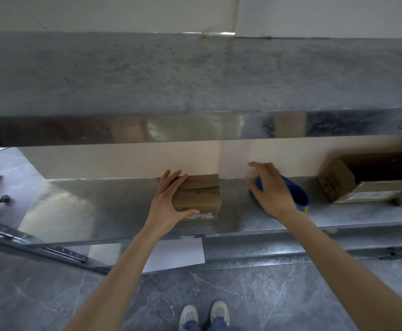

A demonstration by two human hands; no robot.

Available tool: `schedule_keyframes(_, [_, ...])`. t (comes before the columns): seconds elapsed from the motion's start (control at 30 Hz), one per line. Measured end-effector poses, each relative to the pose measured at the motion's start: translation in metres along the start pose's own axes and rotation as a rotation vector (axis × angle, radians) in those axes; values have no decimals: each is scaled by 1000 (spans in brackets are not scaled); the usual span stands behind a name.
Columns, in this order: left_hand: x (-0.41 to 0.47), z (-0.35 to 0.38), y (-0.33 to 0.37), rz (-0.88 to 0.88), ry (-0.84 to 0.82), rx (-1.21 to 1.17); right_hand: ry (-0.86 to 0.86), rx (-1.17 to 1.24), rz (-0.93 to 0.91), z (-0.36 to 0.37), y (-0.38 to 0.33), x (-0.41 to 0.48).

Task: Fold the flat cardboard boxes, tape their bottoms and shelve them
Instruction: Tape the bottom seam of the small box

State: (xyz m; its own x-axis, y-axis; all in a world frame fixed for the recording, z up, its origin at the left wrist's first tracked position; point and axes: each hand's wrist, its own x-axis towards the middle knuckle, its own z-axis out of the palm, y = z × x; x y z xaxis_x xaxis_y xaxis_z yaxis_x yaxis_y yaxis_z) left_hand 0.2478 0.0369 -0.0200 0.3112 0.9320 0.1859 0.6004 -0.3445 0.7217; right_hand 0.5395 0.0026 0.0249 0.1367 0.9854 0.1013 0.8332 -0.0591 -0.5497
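Observation:
A small folded cardboard box, its top seam taped, sits on the lower metal shelf against the back wall. My left hand grips the box's left side, with fingers over the top edge and the thumb along the front. To the right of the box, my right hand is blurred and has its fingers spread. It hovers over a blue object lying on the shelf and hides part of it. I cannot tell whether this hand touches the object.
A larger open cardboard box lies at the shelf's right end. The upper metal shelf overhangs at head height. A white sheet lies under the shelf. Chair casters stand at the left, and my shoes are on the grey tiled floor.

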Motion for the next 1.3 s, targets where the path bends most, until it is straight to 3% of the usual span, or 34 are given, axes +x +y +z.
schedule_keyframes(0.13, [-1, 2, 0, 0, 12, -20, -136, 274, -68, 37, -60, 3])
schedule_keyframes(0.27, [-1, 3, 2, -19, 23, -54, -191, 238, -109, 73, -85, 7])
schedule_keyframes(0.4, [-2, 5, 3, -52, 48, -96, -129, 180, -110, 90, -86, 6])
schedule_keyframes(0.77, [-4, 6, 4, -70, 58, -189, -59, 566, 51, 93, -84, 3])
schedule_keyframes(1.03, [-4, 4, 10, -128, 50, -210, -95, 377, 51, 96, -86, 6])
schedule_keyframes(1.3, [-5, 1, 12, -154, 27, -287, -55, 646, 151, 88, -90, -1])
